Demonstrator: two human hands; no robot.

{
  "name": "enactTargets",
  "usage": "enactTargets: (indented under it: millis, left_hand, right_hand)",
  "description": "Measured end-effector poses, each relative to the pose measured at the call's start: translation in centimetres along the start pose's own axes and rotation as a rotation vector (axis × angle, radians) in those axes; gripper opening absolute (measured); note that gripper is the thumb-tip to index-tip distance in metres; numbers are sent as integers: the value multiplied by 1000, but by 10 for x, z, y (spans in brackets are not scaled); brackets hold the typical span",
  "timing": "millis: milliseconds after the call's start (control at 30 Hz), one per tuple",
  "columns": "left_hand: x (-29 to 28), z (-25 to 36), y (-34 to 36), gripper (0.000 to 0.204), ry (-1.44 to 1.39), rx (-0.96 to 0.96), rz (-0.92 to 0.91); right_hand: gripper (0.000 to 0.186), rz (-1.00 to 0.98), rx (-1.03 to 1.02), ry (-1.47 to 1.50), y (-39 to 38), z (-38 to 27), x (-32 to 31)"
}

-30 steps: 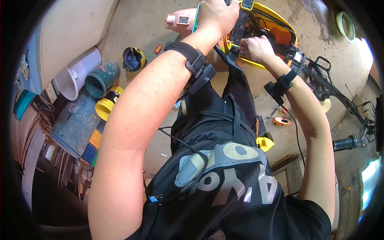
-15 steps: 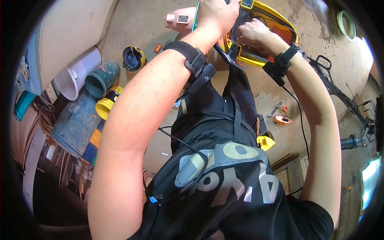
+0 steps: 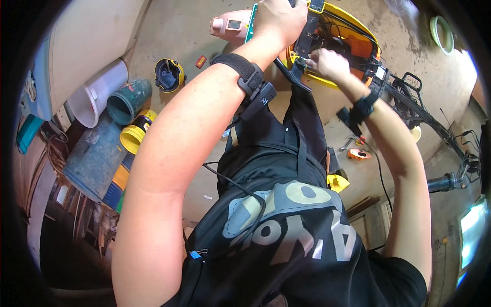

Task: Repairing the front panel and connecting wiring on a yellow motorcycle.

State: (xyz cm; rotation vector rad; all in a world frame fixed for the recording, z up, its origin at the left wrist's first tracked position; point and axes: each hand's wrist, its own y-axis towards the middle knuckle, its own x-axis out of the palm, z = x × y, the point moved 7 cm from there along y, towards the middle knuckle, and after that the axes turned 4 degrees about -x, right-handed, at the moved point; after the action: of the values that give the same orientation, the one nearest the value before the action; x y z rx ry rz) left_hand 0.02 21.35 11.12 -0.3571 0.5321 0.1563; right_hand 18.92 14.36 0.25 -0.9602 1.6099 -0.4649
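Note:
My left hand [image 3: 280, 23] is closed at the top edge, beside a black upright bar [image 3: 308, 31]. A dark piece shows by its fingers, but what they grip is hidden. The bar stands at the near side of a yellow and orange vehicle body [image 3: 358, 20] with wires and dark parts inside. My right hand [image 3: 330, 64] is closed, its fingertips at the lower end of the bar, next to a yellow-edged bracket [image 3: 297, 65]. What they pinch is too small to name. A black lever-like bar [image 3: 294, 77] juts toward my legs.
Left of the vehicle lies a pink shell [image 3: 232, 24]. A yellow-and-blue helmet [image 3: 170, 75] and a small red box [image 3: 201, 61] are on the floor. Buckets [image 3: 130, 101] line the left wall. An orange tool [image 3: 359, 154] lies right of my legs; a black frame [image 3: 424, 105] extends right.
My right hand has drawn back from the inside of the vehicle body toward the bracket, uncovering wires and dark parts. My left hand has stayed nearly still.

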Motion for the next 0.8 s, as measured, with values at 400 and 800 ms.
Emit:
enactTargets:
  millis: [400,800]
  left_hand:
    - [-2,5,-3,36,-40,-17,-34]
    - [0,-2,-1,37,-35,-33,-6]
  right_hand:
    - [30,-114,566,1785,-47,-69,80]
    - [37,47,-105,116,-18,3,13]
